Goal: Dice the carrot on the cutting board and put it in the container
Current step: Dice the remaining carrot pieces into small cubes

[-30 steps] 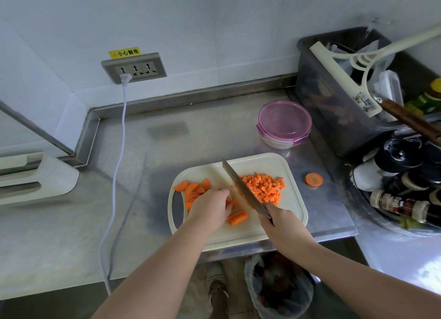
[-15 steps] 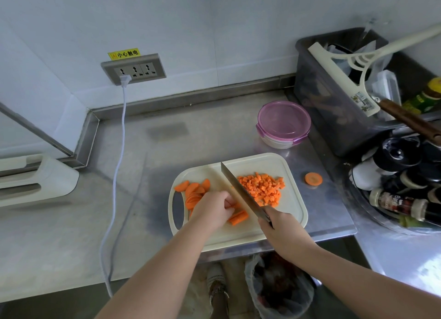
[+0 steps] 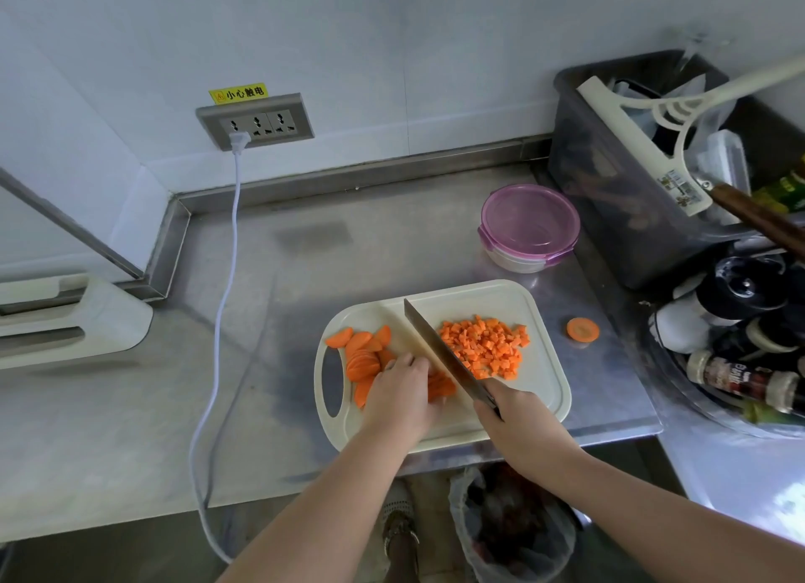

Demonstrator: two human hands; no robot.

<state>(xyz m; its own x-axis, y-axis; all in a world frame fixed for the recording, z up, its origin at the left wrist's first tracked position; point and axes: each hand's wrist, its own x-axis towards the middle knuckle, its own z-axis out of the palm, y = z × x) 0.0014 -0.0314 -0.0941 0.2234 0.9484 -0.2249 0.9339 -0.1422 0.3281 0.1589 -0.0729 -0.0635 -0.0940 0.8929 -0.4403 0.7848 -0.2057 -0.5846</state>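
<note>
Carrot strips (image 3: 441, 385) pinned flat under curled fingers of left hand (image 3: 400, 397), mid-board on cream plastic cutting board (image 3: 542, 390); right hand (image 3: 518, 425) clenched round handle of steel knife (image 3: 440, 349), blade slanted just beside left knuckles. Oval slices (image 3: 361, 358) left of blade, heap of small dice (image 3: 483, 347) right, both inside board rim. Pink-lidded round container (image 3: 529, 227) beyond far edge on steel counter (image 3: 283, 321) stretching wide leftward; one round slice (image 3: 582, 329) off board's right edge.
</note>
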